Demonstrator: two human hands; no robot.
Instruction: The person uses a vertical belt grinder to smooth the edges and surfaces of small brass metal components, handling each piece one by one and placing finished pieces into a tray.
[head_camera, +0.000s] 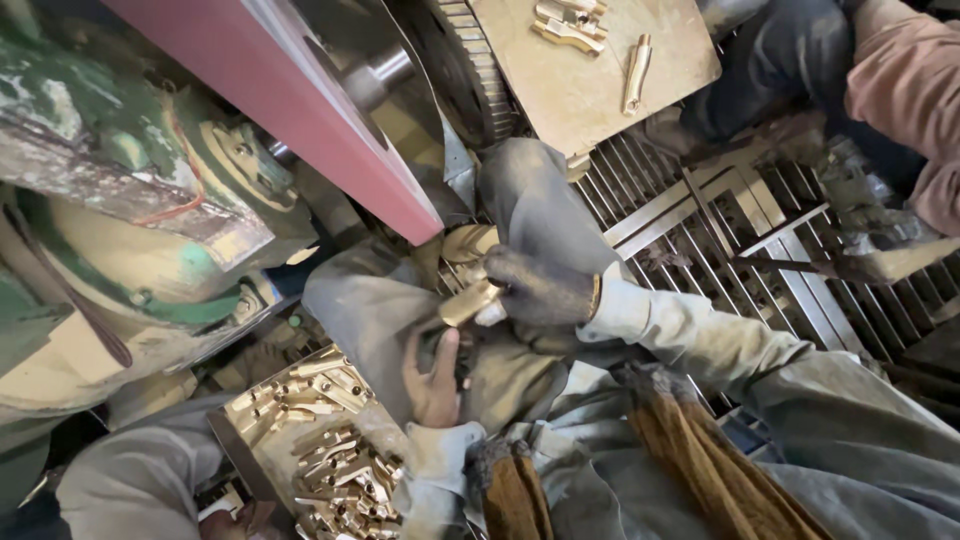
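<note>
Trays (300, 440) of brass parts flank right hand (540, 290), seemingly gripping brass fitting (468, 302).

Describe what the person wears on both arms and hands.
The right hand wears a dark, grimy knit glove with a tan cuff edge. The left hand is bare. Both arms are in pale grey, dust-stained long sleeves with loose cuffs. Brown, ribbed, frayed fabric bands lie over the forearms nearer the camera.
</note>
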